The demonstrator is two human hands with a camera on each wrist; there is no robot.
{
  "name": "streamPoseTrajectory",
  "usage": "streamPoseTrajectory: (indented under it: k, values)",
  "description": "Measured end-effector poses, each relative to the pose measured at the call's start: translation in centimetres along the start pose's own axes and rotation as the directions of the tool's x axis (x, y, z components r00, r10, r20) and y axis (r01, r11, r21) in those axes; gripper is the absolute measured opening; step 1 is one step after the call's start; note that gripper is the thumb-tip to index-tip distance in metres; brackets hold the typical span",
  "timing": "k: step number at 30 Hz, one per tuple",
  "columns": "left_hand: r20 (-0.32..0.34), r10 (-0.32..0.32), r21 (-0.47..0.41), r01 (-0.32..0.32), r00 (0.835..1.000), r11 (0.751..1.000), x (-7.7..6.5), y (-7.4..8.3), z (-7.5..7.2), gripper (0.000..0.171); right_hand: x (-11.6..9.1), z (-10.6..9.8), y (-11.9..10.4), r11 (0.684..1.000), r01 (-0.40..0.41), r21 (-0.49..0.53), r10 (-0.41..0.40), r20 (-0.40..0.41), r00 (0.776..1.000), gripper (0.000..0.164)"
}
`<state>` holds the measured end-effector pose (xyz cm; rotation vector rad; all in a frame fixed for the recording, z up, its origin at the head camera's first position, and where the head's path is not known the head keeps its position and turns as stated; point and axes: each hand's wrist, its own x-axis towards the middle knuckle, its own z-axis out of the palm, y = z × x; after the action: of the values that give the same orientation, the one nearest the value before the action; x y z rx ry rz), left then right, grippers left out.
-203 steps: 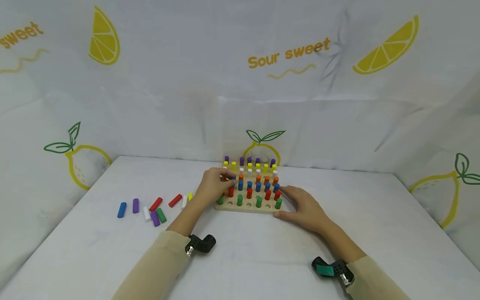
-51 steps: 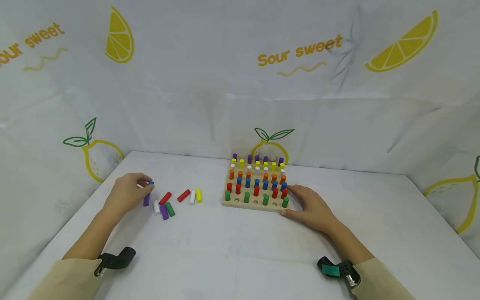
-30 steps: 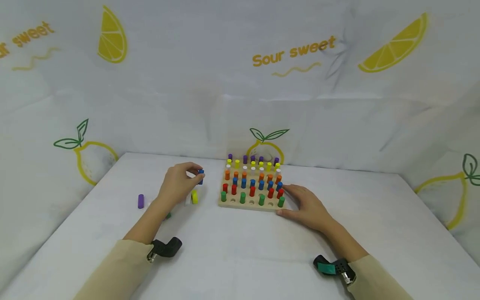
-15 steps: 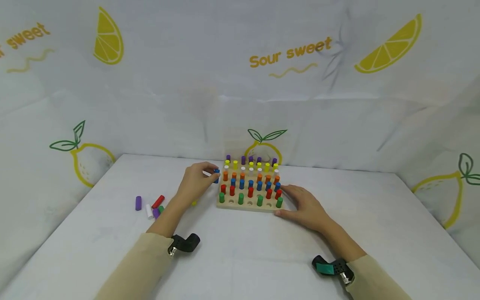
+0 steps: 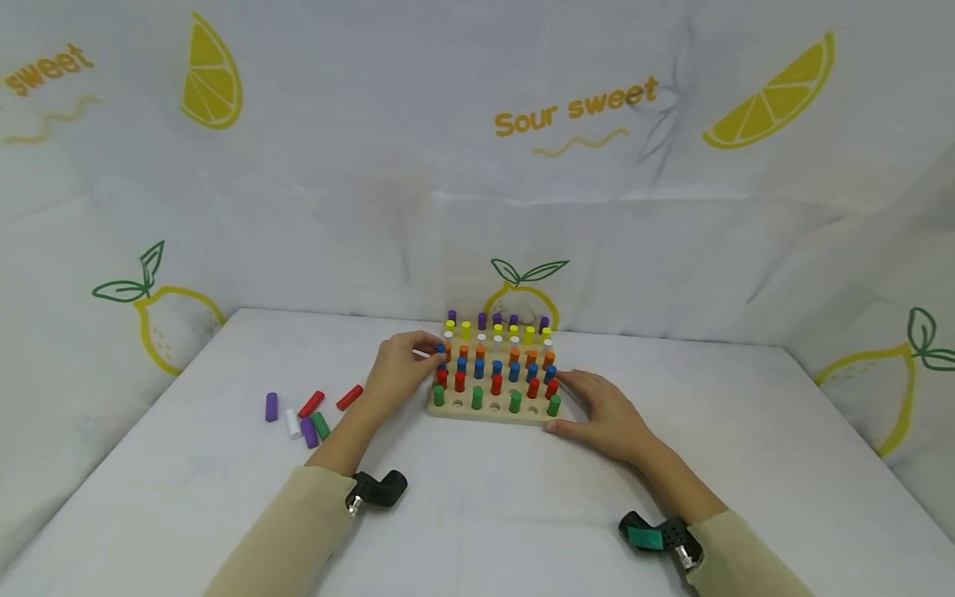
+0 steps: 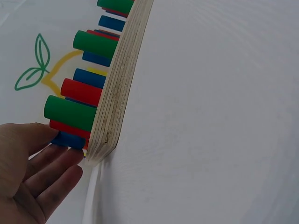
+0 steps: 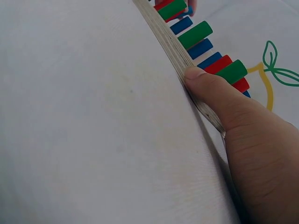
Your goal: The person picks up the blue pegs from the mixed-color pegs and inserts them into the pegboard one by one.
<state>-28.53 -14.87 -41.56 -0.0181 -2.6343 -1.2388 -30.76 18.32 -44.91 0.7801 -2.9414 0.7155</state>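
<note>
A wooden pegboard (image 5: pixel 488 414) stands against the back wall, with rows of purple, yellow, white, orange, blue, red and green pegs upright in it. At its left edge, my left hand (image 5: pixel 403 365) pinches a blue peg (image 5: pixel 441 350) between thumb and fingers, at the left end of the blue row. The left wrist view shows this blue peg (image 6: pixel 70 139) beside a red peg and behind a green peg (image 6: pixel 70 113); its lower end is hidden. My right hand (image 5: pixel 608 414) holds the board's front right corner, thumb on the front edge and fingers along the right side.
Left of the board lie loose pegs: a purple one (image 5: pixel 272 407), a white one (image 5: pixel 293 424), another purple one (image 5: pixel 309 433), a green one (image 5: pixel 320 425) and two red ones, the nearer to the board (image 5: pixel 349 397) by my left forearm. Several front-row holes are unfilled.
My left hand picked up the blue peg at the far left of the loose pegs and carried it right to the board's left edge. My right hand stays on the board's corner.
</note>
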Motion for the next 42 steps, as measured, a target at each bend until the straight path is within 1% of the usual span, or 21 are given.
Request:
streamPoseTrajectory:
  k: [4, 11, 19, 30, 34, 42]
  values:
    - [0.015, 0.006, -0.001, -0.006, 1.0, 1.0, 0.05, -0.37, 0.12, 0.025, -0.06, 0.0, -0.05, 1.0, 0.005, -0.004, -0.005, -0.001, 1.0, 0.088]
    - [0.016, 0.052, -0.007, -0.052, 0.999, 0.999, 0.06, -0.51, 0.22, 0.024, 0.01, -0.1, -0.1, 1.0, 0.003, -0.008, -0.003, 0.004, 1.0, 0.088]
    - [0.025, 0.032, -0.003, -0.032, 0.999, 0.999, -0.16, -0.5, 0.23, 0.025, 0.25, -0.11, -0.04, 1.0, 0.023, -0.006, -0.023, 0.001, 1.0, 0.087]
    - [0.035, 0.022, 0.001, -0.022, 0.999, 1.0, -0.17, -0.56, 0.53, 0.026, 0.03, -0.1, -0.04, 1.0, 0.002, -0.001, -0.002, 0.007, 1.0, 0.087]
    - [0.037, 0.03, 0.006, -0.03, 0.999, 1.0, -0.19, -0.7, 0.5, 0.027, 0.0, -0.12, -0.09, 1.0, 0.001, -0.001, -0.001, 0.011, 1.0, 0.087]
    - [0.03, 0.068, 0.013, -0.068, 0.997, 0.998, -0.38, -0.96, 0.54, 0.029, -0.01, -0.19, -0.16, 1.0, 0.002, -0.005, -0.002, 0.011, 1.0, 0.087]
